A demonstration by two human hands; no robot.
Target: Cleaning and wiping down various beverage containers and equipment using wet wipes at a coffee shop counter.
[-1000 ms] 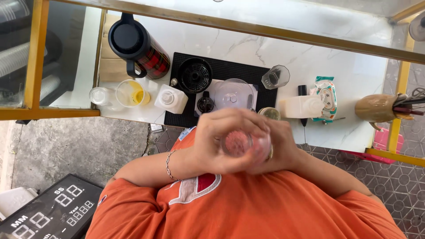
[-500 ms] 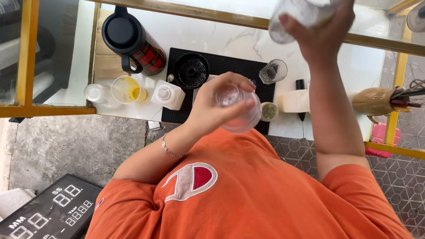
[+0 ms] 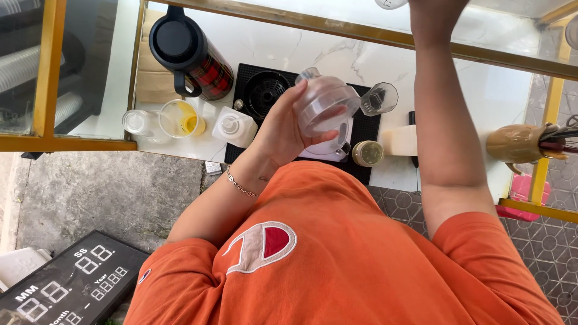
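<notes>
My left hand (image 3: 280, 129) is closed around a clear plastic cup (image 3: 325, 105), held tilted above the black mat (image 3: 370, 129) on the white marble counter (image 3: 494, 90). A thin bracelet circles that wrist. My right arm reaches straight up. My right hand (image 3: 436, 9) is at the top edge and mostly cut off, gripping a clear container (image 3: 391, 3) of which only a sliver shows. My orange shirt fills the lower part of the view.
On the counter stand a black and red plaid flask (image 3: 186, 51), a faceted glass (image 3: 379, 99), a small lidded jar (image 3: 368, 153), a white bottle (image 3: 233, 126), a cup of yellow liquid (image 3: 180, 117) and a brown mug of utensils (image 3: 521, 144). A digital display board (image 3: 66, 289) lies lower left.
Both hands were together on the cup at my chest. My right hand lifted a clear container up and out toward the top edge, while my left hand moved the cup forward over the mat.
</notes>
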